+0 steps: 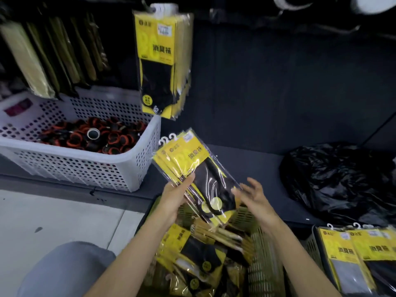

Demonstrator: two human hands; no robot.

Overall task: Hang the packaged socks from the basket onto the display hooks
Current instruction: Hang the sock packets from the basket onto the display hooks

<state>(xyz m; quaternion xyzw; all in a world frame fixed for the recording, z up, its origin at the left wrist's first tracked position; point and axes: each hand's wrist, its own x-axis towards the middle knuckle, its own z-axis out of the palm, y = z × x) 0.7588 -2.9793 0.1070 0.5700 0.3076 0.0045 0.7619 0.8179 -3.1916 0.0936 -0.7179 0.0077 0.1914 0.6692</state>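
A fanned bunch of sock packs [199,168] is up over the basket [264,269], light, floppy, slick in their film, so best pinched near the white hangers [168,139]; the left hand [175,196] grips the lower edge, thumb on top, while the right hand [255,198] hovers just beside them, fingers spread, holding nothing

Two hands, the left hand [174,196] and right hand [255,196], at centre frame; one held bundle of sock packs [192,163], too overlapped to count. One hanging bunch [158,67], top centre. Two face-up packs [342,258], lower right. One white basket [85,168], upper left. One black bag [342,179], right.
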